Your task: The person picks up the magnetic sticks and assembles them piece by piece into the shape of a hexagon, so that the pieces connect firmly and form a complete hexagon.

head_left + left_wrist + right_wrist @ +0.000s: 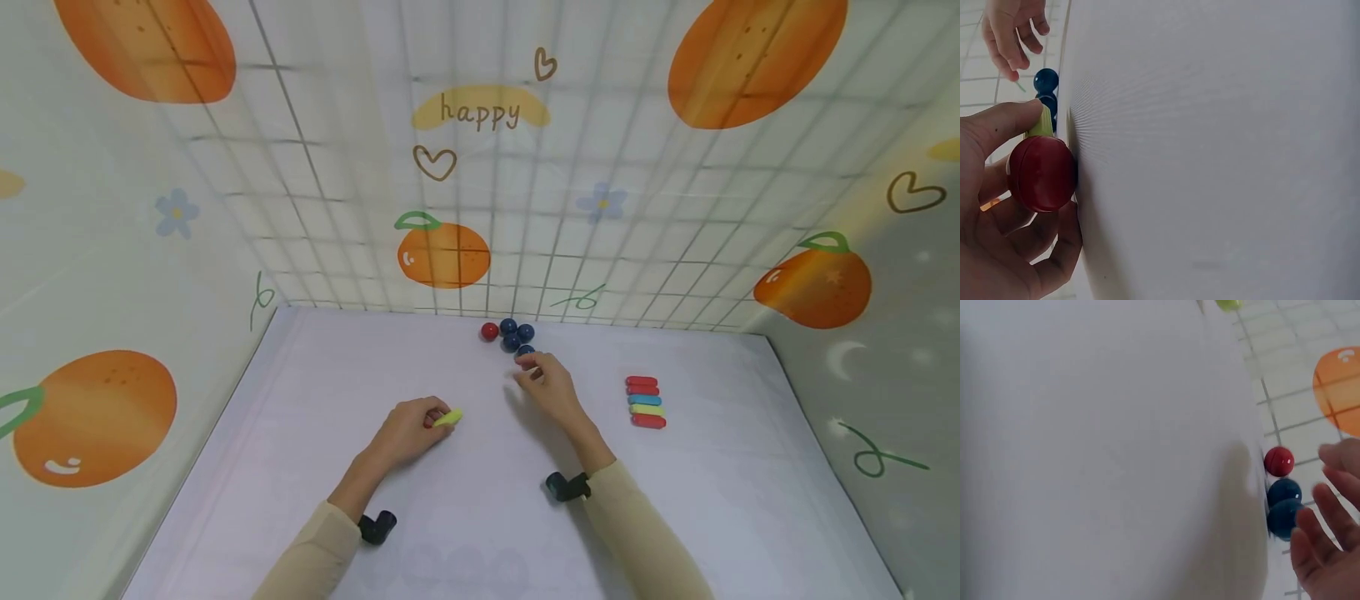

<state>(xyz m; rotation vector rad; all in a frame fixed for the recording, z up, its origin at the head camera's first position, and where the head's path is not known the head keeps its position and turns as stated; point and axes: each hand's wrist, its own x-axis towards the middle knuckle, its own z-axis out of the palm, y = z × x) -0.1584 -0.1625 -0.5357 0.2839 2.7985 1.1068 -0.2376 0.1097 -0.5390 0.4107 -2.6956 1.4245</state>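
My left hand point(408, 432) is low over the white table, pinching a short yellow-green stick point(448, 418) near its fingertips. A shiny red ball point(1043, 174) sits within the same hand, the fingers bent around it and the thumb on the stick just beyond. Farther forward, my right hand point(551, 387) hovers with loosely bent fingers and nothing between them. Its fingertips overlap the nearest of several dark blue balls point(511, 342) in the head view. Beside those balls lies another red ball point(490, 332); the right wrist view shows it next to two blue balls point(1284, 519).
At the right, several short rounded sticks point(645, 401) in red, blue and yellow lie in a column. A white cloth wall with orange prints point(444, 255) rises behind the table's back edge, and side walls stand left and right.
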